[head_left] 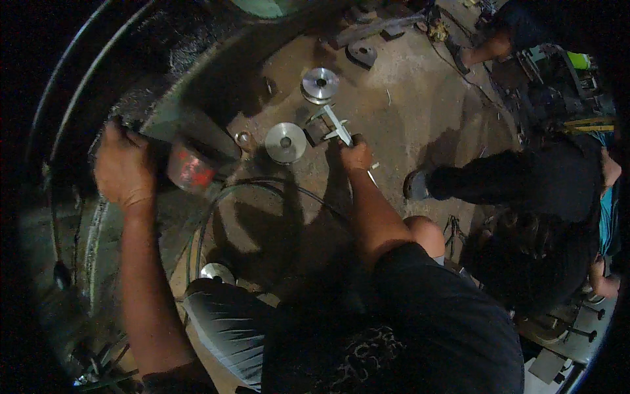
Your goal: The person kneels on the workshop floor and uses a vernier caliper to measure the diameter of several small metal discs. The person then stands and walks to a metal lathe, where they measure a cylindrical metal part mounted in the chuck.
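Observation:
My right hand (356, 155) is closed around a metal vernier caliper (338, 126), its jaws toward the floor ahead. Just left of the jaws lies a small dark metal block (316, 131). A shiny metal disc with a centre hole (285, 143) rests to the left of that block. Farther off sits a grooved metal wheel (320, 84), also with a centre hole. My left hand (123, 165) is raised at the dark machine edge, fingers curled; what they grip is hidden. Beside it is a dark cylindrical part with red paint patches (191, 169).
Black cables (246, 182) curve across the floor. Another shiny disc (218, 272) lies by my left knee. A dark rounded plate (361, 54) and metal bars (380, 29) are at the back. On the right another person's leg (485, 180) and shoe reach in; a further person's foot (464, 57) shows beyond.

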{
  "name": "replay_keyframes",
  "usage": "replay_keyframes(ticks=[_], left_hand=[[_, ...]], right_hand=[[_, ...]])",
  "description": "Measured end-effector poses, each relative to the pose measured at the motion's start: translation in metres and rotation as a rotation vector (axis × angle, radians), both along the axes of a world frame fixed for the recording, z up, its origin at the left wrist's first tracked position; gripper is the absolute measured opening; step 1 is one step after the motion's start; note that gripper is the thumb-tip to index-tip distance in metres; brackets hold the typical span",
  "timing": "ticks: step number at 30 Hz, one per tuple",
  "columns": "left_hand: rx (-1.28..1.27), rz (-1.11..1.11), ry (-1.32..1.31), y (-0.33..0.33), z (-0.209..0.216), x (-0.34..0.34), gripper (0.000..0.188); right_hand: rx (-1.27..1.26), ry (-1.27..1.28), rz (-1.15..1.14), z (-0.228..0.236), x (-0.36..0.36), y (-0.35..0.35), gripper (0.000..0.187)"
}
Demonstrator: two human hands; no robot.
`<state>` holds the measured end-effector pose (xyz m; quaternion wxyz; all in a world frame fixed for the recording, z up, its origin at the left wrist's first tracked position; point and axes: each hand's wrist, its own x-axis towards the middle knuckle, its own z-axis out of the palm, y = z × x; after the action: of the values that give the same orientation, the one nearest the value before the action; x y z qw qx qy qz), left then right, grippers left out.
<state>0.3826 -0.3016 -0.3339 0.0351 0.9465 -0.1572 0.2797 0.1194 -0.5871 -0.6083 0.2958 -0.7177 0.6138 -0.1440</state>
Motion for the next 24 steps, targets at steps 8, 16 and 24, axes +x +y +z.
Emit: replay_keyframes(ticks=[8,16,24], left_hand=[[0.017,-0.078,-0.001,0.003,0.008,-0.005,0.026],[-0.070,-0.053,0.073,0.001,0.018,-0.014,0.022],[-0.078,-0.121,0.023,0.007,0.013,-0.008,0.020]], right_hand=[[-0.032,-0.237,0.359,0.138,-0.009,-0.011,0.032],[-0.440,-0.265,0.826,0.293,-0.034,0.040,0.034],[-0.471,-0.337,0.953,0.337,-0.048,0.077,0.031]])
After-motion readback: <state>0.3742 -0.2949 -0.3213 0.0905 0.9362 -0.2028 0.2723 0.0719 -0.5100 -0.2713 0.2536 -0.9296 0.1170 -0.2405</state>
